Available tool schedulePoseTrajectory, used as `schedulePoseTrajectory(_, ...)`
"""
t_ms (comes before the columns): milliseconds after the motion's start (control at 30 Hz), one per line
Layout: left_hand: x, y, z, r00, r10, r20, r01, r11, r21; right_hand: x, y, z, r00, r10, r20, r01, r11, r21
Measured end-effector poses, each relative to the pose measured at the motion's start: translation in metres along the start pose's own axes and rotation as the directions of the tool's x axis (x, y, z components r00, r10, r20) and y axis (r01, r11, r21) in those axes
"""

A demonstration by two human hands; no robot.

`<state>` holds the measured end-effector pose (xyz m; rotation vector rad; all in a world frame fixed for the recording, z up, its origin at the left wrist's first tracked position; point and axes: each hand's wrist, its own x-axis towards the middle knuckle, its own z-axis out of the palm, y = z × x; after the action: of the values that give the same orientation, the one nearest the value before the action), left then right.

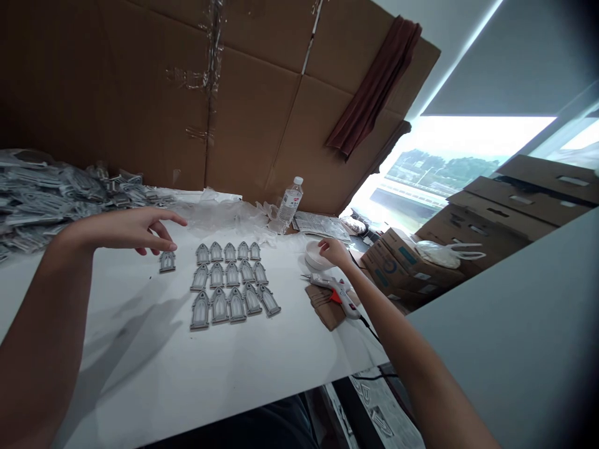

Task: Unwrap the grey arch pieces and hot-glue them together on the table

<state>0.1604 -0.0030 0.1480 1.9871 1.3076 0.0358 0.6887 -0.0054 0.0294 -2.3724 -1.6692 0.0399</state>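
Note:
My left hand (pixel 140 231) hovers with its fingers apart over a single small grey arched window-shaped piece (pixel 167 262); whether a fingertip touches it I cannot tell. To its right, several similar pieces (pixel 232 274) lie flat in three rows on the white table. My right hand (pixel 334 252) is at a round white dish or roll (pixel 316 257), its fingers curled together at the rim. What those fingers hold, if anything, is too small to make out. Just below that hand, a white glue gun (pixel 337 294) with a red-orange trigger rests on a brown cardboard piece (pixel 326 310).
A heap of bagged grey pieces (pixel 70 193) fills the table's back left. Crumpled clear plastic (pixel 219 215) and a water bottle (pixel 289 204) stand along the cardboard wall (pixel 154 106). The glue gun's black cord (pixel 370 329) runs over the right edge. Cardboard boxes (pixel 397 265) are stacked beyond.

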Motion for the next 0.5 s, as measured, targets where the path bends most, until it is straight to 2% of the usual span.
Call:
schedulePoseTrajectory(167, -0.002, 0.000, -0.001, 1.000, 0.004, 0.004, -0.004, 1.000, 0.011, -0.003, -0.004, -0.008, 0.998, 0.054, 0.012, -0.055, 0.996, 0.071)
schedulePoseTrajectory(300, -0.003, -0.003, -0.003, 1.000, 0.000, 0.003, 0.000, 1.000, 0.005, -0.012, -0.027, -0.021, 0.993, 0.067, -0.093, -0.050, 0.984, 0.172)
schedulePoseTrajectory(400, -0.006, -0.004, -0.006, 1.000, -0.021, -0.003, 0.021, 1.000, -0.005, -0.022, -0.071, -0.026, 0.994, -0.027, -0.110, 0.060, 0.948, 0.313)
schedulePoseTrajectory(500, -0.009, -0.005, -0.008, 0.999, -0.032, -0.029, 0.032, 0.999, -0.023, -0.037, -0.137, -0.017, 0.978, -0.208, 0.021, 0.173, 0.861, 0.478)
